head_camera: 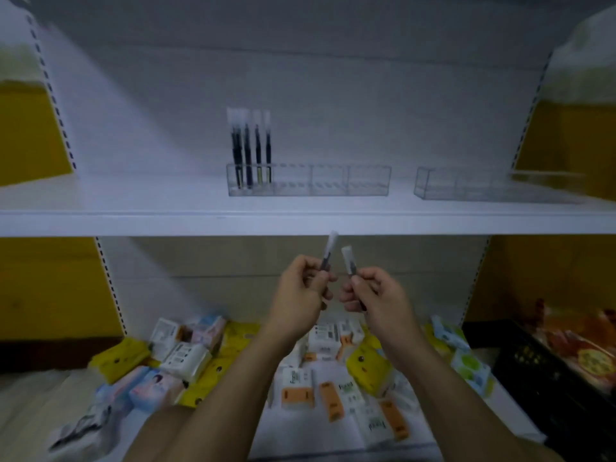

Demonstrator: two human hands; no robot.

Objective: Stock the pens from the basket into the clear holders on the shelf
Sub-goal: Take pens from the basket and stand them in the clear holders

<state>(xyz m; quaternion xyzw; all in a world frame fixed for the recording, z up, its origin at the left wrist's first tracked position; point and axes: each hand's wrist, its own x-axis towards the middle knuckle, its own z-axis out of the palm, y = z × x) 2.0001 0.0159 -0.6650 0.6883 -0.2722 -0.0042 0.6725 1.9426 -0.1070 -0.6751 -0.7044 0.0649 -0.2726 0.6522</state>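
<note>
Left hand (301, 288) grips a capped pen (328, 251), right hand (373, 291) a second pen (348, 261), caps up, below the shelf edge (200, 223). Beyond: clear holder (333, 181), stocked pens (250, 145) upright in its leftmost compartment. Risk: close-set caps could clash on lifting, loosening one.

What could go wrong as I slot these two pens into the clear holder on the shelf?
The left hand and right hand each grip a pen, so neither can steady the clear holder; it might slide. The pens standing in its left end could get knocked.
</note>
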